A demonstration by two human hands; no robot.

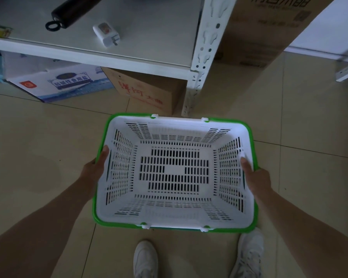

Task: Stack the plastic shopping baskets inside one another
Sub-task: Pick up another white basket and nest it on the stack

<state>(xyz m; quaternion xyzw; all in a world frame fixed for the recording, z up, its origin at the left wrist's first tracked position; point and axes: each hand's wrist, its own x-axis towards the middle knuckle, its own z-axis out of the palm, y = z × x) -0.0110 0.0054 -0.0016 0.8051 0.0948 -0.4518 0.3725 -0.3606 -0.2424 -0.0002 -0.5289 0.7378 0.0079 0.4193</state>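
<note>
Left hand (97, 165) clamped on the left short rim of the white shopping basket (175, 171), thumb lying along the rim top, other fingers hidden under the edge. Right hand (256, 177) gripping the right short rim the same way, thumb hooked over onto the inner wall. Basket sits between the two hands, held level, mouth up, empty inside. White slotted body, green rim band (251, 137) running round the top; green handles appear folded down along the long sides, white hinge clips at the far and near edges. Can't tell whether a second basket is nested beneath it; a dark sliver shows under the near edge, too small to read.

Below the basket: tiled floor (48, 157), two white sneakers (146, 257) at the near edge of view, the right one partly under the basket's near-right corner.

Beyond the far rim: white metal shelf (129, 37) with slotted upright post. On the shelf, a white charger plug (107, 34) and a black cylinder with a ring end (68, 13). Under it, a blue-white printed carton (64, 83) beside a brown cardboard box (149, 91) with red lettering. Tall brown carton (269, 31) right of the post.
</note>
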